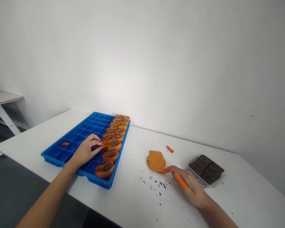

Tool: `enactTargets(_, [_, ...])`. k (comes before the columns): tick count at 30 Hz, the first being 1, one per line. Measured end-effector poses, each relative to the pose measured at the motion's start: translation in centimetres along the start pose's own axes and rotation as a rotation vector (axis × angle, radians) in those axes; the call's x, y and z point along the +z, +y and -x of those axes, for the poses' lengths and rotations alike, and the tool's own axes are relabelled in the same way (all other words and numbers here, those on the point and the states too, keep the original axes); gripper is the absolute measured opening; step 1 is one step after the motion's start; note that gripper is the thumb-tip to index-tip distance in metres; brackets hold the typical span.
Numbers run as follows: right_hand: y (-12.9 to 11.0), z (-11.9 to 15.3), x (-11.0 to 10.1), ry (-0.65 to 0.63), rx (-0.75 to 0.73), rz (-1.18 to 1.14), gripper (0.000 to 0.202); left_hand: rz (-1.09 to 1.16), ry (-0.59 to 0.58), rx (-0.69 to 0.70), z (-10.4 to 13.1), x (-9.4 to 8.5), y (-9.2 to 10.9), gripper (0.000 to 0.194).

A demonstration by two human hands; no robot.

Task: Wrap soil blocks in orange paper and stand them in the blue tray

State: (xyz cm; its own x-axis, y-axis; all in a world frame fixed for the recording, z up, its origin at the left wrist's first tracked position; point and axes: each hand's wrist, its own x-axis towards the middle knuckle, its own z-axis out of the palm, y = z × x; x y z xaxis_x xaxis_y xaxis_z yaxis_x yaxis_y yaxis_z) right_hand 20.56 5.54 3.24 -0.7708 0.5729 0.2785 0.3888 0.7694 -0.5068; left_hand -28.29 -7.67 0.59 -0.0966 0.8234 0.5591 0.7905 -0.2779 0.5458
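Observation:
My left hand (85, 150) reaches over the blue compartment tray (95, 178), its thumb and fingertips closed on a bundle of folded orange sheets (105, 143) in one compartment. More orange bundles (114, 145), with dark edges between their folds, stand in the compartments along the tray's right side. My right hand (188, 186) wears orange finger covers on the thumb and index finger. Its index fingertip touches the edge of a small stack of flat orange sheets (156, 161), while the thumb stays apart.
A clear plastic box (189, 167) holds dark brown strips (206, 168) on the white table (137, 202). Dark crumbs (160, 185) are scattered before the sheets. One loose orange finger cover (170, 149) lies behind them; another small orange piece (65, 144) is in the tray.

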Motion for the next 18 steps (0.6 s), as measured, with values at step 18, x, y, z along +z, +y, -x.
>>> enactTargets(18, [0.0,-0.1,0.2,0.018,-0.017,0.006,0.049,-0.121,-0.039,0.121,0.1,0.3,0.9,0.015])
